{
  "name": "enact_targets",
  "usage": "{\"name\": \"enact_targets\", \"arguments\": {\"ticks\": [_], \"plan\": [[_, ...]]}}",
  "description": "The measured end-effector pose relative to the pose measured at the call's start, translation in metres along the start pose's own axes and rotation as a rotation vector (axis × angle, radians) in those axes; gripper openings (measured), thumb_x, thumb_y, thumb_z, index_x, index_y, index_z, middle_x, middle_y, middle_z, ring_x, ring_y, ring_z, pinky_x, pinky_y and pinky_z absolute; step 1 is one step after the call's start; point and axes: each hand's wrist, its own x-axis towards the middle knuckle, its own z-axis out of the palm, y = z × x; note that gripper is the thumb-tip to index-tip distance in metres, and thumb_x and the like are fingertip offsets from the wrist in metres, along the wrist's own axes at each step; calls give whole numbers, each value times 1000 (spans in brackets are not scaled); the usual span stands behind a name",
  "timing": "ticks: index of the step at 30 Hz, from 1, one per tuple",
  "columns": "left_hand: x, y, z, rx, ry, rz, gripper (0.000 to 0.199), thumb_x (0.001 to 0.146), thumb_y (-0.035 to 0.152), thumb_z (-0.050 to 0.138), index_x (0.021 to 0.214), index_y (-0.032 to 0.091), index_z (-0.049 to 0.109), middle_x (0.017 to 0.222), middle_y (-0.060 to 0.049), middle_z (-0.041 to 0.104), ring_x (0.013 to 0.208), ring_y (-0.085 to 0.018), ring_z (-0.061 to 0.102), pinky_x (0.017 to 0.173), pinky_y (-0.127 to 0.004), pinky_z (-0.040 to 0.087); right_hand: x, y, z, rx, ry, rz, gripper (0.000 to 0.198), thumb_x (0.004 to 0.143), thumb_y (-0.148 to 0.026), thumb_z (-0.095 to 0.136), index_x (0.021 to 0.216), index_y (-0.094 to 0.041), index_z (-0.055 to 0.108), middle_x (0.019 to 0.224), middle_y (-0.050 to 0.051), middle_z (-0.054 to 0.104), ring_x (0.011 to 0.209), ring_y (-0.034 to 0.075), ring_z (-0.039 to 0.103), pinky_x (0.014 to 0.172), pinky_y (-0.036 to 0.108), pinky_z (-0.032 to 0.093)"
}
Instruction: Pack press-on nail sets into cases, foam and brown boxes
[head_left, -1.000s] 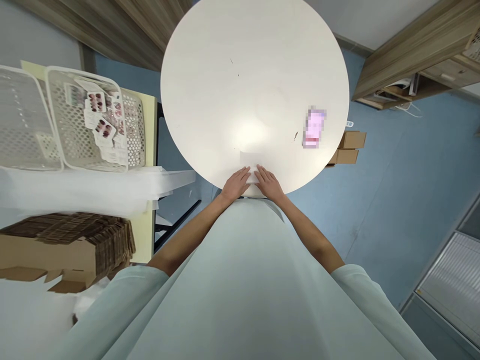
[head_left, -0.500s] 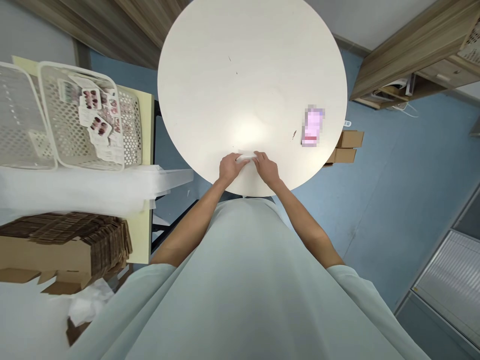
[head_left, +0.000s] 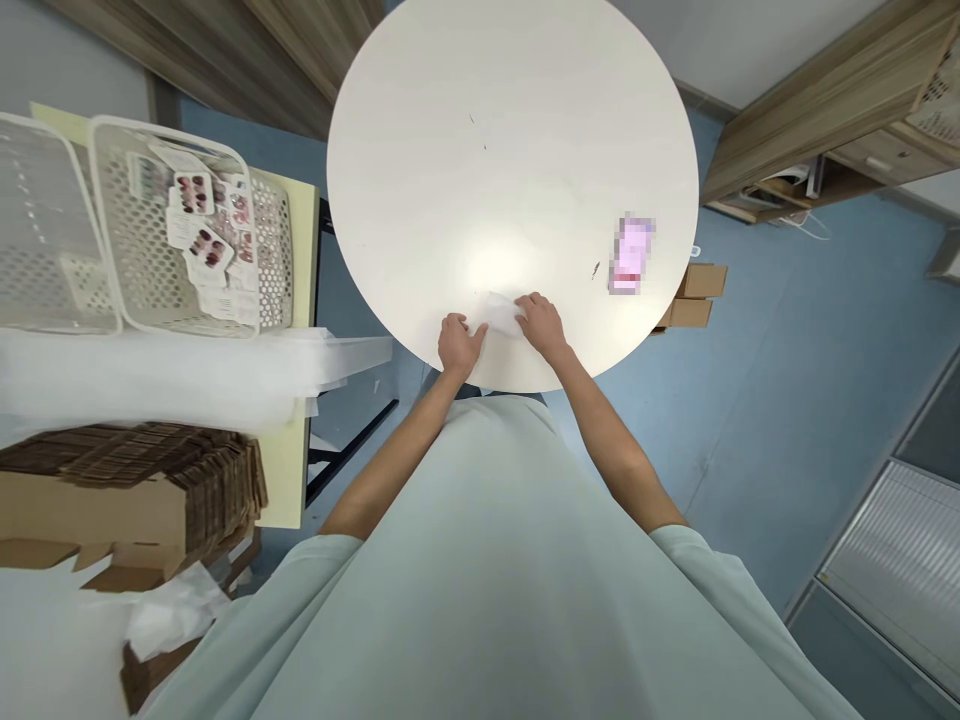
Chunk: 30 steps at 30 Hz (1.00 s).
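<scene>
A small white, translucent wrapped packet [head_left: 501, 313] lies on the white round table [head_left: 510, 80] near its front edge. My right hand [head_left: 541, 324] pinches the packet's right end between thumb and fingers. On the other side, my left hand [head_left: 460, 345] has its thumb and fingers spread, the thumb tip close to the packet's left edge. Whether that thumb touches it I cannot tell. What the wrapping contains does not show.
A pink rectangular item [head_left: 631, 255], pixelated, lies on the table's right. At left, a yellow side table [head_left: 281, 480] bears a white basket [head_left: 274, 250] of carded false nails, white foam sheets [head_left: 225, 375] and folded cardboard [head_left: 90, 510]. Cardboard boxes [head_left: 694, 312] stand on the floor at right.
My left hand has opened and drawn away a little to the left and down. The packet, earlier pinched narrow between both hands, now shows broader and flatter.
</scene>
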Motion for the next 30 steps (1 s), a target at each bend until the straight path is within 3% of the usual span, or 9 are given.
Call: {"name": "enact_targets", "arguments": {"ticks": [4,9,13,17,23,26,30], "plan": [[-8,-8,-1,-33,-86,93,24,108,43,66,121,25,61,122,-13,76,116,-31,73,106,-49,58,-26,-4,21,105,105,179,23,110,-33,57,126,-18,66,129,19,70,113,36,69,103,54,60],[0,12,0,-69,-255,185,27,103,41,75,118,24,61,127,-13,75,106,-29,74,104,-47,58,-49,-19,46,185,180,370,19,108,-43,63,107,-25,56,113,13,71,96,29,69,87,44,62],[13,13,-14,-13,-281,200,31,99,33,81,118,23,58,134,-15,69,113,-32,73,99,-46,59,-46,-44,65,203,215,449,23,105,-44,67,100,-28,51,98,8,71,86,28,68,78,40,60],[36,-20,-50,-2,-230,201,32,97,27,80,118,25,57,133,-14,69,113,-33,72,97,-47,59,-22,-92,89,204,231,421,23,106,-45,65,100,-30,50,102,9,72,86,29,69,79,42,61],[70,-87,-112,-31,-126,141,31,98,29,79,120,25,57,128,-12,70,111,-29,72,100,-45,58,25,-182,113,115,61,355,17,112,-40,61,113,-25,54,121,15,69,104,32,73,87,43,61],[74,-103,-127,-49,-92,117,29,100,29,76,122,24,57,130,-13,70,113,-29,71,101,-44,58,35,-208,116,77,23,331,16,113,-38,59,115,-23,54,125,15,69,109,32,73,90,42,60],[73,-103,-130,-56,-87,105,32,98,26,77,124,22,58,133,-15,69,119,-31,71,102,-44,57,35,-217,112,95,24,355,19,113,-41,61,115,-23,55,124,14,70,108,30,72,90,40,57]]}}
